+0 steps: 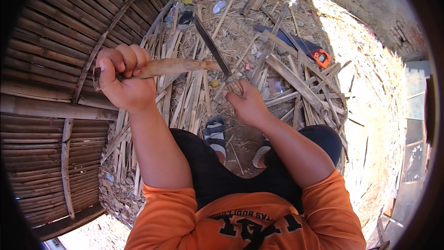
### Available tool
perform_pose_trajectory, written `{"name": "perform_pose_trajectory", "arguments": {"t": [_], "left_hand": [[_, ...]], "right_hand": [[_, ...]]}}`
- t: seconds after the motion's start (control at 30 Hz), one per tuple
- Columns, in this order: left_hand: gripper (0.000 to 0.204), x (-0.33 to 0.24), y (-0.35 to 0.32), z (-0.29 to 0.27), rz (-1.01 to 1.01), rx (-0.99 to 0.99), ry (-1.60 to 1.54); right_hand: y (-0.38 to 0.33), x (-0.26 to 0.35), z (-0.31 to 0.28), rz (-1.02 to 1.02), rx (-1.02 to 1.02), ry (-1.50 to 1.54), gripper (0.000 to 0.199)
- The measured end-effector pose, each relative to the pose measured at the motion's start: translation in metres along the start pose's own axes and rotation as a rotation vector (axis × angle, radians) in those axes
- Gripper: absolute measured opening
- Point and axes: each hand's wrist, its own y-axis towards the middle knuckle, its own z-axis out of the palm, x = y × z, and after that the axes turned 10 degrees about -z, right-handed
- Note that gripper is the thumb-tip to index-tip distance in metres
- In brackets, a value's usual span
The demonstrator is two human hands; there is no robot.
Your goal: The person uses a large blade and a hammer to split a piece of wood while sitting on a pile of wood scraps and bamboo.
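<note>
My left hand (127,76) is closed around the thick end of a pale brown piece of wood (178,66), which tapers toward the right in front of me. My right hand (247,102) grips the wooden handle of a machete (213,48), its long dark blade slanting up and to the left. The wood's far tip lies close by the lower part of the blade; whether they touch I cannot tell. Both hands are raised above the littered ground.
Bamboo slats (190,97) and longer split strips (300,83) lie scattered over the ground. A handsaw with an orange handle (320,58) rests at the right among them. A bamboo wall (46,65) rises on the left. My sandalled foot (215,132) is below.
</note>
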Motion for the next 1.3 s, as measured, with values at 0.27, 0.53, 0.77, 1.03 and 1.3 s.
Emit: {"name": "perform_pose_trajectory", "arguments": {"t": [0.27,0.53,0.77,1.03,1.3], "left_hand": [[0.033,0.003,0.003,0.016,-0.031,-0.017,0.016],[0.035,-0.004,0.002,-0.003,-0.029,-0.083,0.028],[0.031,0.003,0.002,0.011,-0.063,0.125,0.005],[0.031,0.001,0.004,0.005,-0.017,0.028,-0.031],[0.031,0.003,0.0,0.013,-0.03,0.08,0.026]], "right_hand": [[-0.001,-0.044,0.023,-0.105,0.005,-0.324,0.038],[-0.002,-0.007,0.001,-0.095,0.014,-0.233,0.04],[0.0,-0.029,0.015,-0.142,0.016,-0.327,0.046],[0.01,-0.053,0.005,-0.087,0.019,-0.358,0.039],[0.001,-0.006,0.007,-0.265,-0.102,-0.232,0.043]]}}
